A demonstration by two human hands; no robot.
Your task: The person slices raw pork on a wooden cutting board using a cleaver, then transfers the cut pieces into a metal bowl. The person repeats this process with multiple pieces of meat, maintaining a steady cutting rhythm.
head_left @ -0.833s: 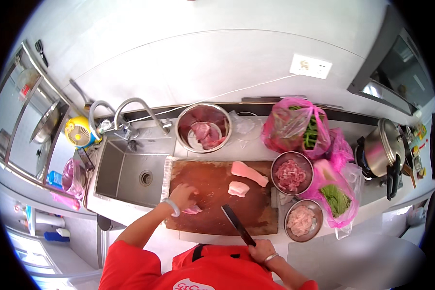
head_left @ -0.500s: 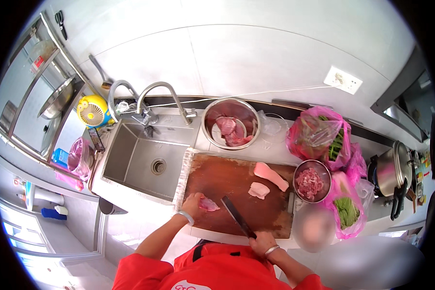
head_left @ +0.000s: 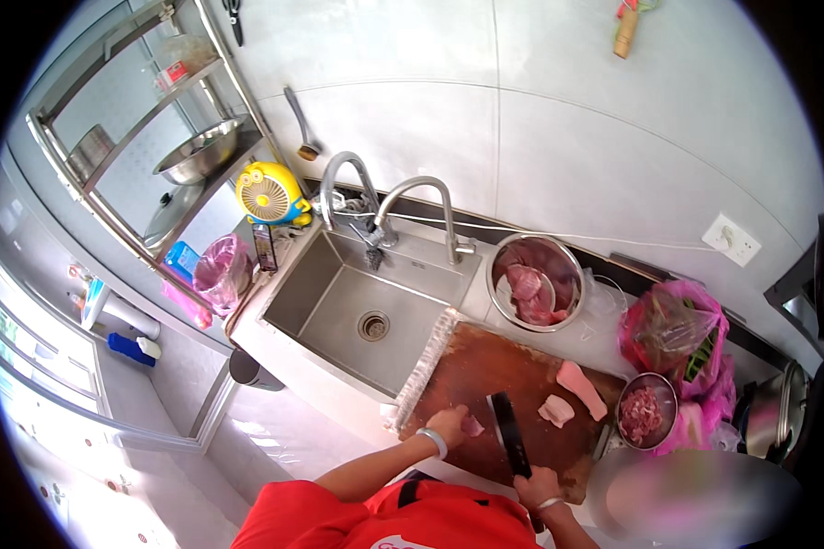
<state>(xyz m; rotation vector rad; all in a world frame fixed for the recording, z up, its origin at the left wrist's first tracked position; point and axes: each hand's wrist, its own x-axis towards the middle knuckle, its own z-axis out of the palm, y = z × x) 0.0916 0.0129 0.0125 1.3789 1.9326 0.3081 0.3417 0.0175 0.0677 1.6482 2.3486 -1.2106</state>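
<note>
On the brown cutting board, my left hand has its fingers closed on a small piece of raw meat near the front left edge. My right hand grips a dark-bladed kitchen knife by its handle. The blade points away from me over the board, just right of the meat and apart from it. To the right lie a pale chunk of fatty meat and a long pink strip of meat. Cut meat fills a small metal bowl by the board's right side.
Left of the board is a steel sink with two curved taps. A large metal bowl behind the board holds raw meat. Pink bags stand at the right, and a yellow fan at the left.
My view has swung left, so the scene sits further right. The knife blade has turned more straight away from me and broadside. Less of the meat shows beside my left hand.
</note>
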